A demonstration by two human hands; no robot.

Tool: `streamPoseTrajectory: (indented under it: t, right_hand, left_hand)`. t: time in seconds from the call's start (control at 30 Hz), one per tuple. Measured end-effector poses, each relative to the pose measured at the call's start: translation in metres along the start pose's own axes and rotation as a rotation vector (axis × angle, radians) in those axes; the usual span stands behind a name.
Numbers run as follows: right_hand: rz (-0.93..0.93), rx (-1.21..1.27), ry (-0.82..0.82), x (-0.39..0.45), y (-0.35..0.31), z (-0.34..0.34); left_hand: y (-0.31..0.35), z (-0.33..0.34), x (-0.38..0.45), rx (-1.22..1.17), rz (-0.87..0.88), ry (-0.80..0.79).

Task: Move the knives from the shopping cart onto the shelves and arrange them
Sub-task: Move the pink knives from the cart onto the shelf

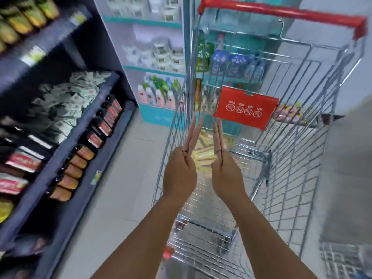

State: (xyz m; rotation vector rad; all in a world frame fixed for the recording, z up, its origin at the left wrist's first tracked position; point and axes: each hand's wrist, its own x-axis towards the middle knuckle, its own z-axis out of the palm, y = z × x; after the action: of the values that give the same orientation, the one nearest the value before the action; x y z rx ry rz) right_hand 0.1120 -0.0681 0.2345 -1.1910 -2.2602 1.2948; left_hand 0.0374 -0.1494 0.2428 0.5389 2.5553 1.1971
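Note:
A wire shopping cart point(314, 125) with a red handle stands in front of me, seen from above. At its bottom lie several yellow carded knife packs point(205, 156), blurred. Both my hands reach down into the basket with fingers straight and pressed together, held edge-on. My left hand point(182, 166) is near the cart's left wall, above the packs. My right hand point(223, 168) is a hand's width to its right. Neither hand holds anything. Whether the fingertips touch the packs cannot be told.
A dark blue shelf unit point(80, 137) at left carries rows of packaged goods in black and red cards. A teal and white shelf point(153, 73) with bottles and jars stands beyond the cart. A red placard point(246, 107) hangs inside the cart. Grey floor lies between shelf and cart.

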Motion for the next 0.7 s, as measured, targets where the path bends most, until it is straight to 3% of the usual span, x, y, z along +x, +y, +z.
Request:
streamPoseTrajectory:
  t: [0.3, 0.7]
  right_hand:
    - [-0.328, -0.078, -0.074, -0.017, -0.145, 0.034]
    - [-0.645, -0.03, -0.141, -0.089, -0.36, 0.176]
  left_hand:
    - [0.012, -0.152, 0.01, -0.015, 0.074, 0.311]
    - [-0.055, -0.406, 0.018, -0.004, 0.1, 0.637]
